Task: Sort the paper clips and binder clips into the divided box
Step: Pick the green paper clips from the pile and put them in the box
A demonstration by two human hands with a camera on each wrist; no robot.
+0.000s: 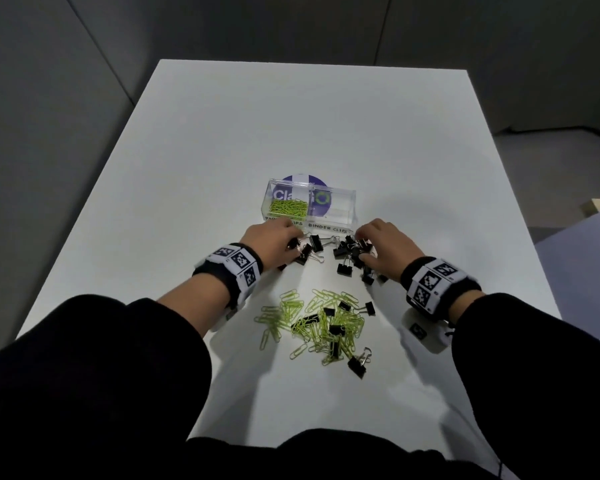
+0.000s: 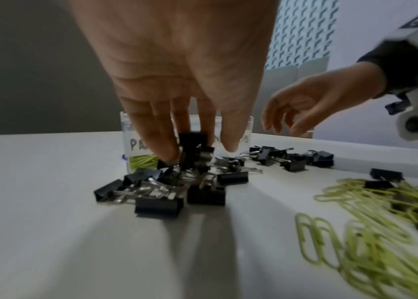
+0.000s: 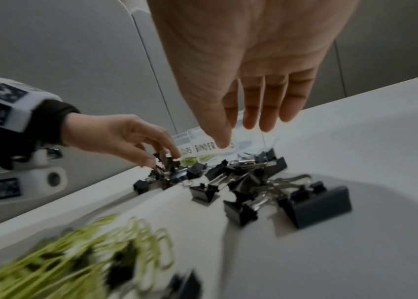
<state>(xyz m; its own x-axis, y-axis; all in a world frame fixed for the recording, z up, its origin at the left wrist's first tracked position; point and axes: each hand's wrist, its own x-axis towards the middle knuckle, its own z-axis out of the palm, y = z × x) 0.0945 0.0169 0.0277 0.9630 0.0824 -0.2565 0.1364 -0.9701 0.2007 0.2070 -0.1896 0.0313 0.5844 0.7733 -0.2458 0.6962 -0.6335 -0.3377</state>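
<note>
Head view is showing the left hand [image 1: 274, 242] pinching a binder clip [image 1: 297, 244] at six o'clock of the divided box [image 1: 340, 221]. Right hand [image 1: 388, 247], grip wide, is hovering. Lifting straight up is looking best.

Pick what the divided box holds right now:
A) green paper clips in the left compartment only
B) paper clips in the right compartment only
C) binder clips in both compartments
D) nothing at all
A: the head view shows green paper clips in the left compartment of the divided box, while the compartment labelled for binder clips looks empty.
</note>
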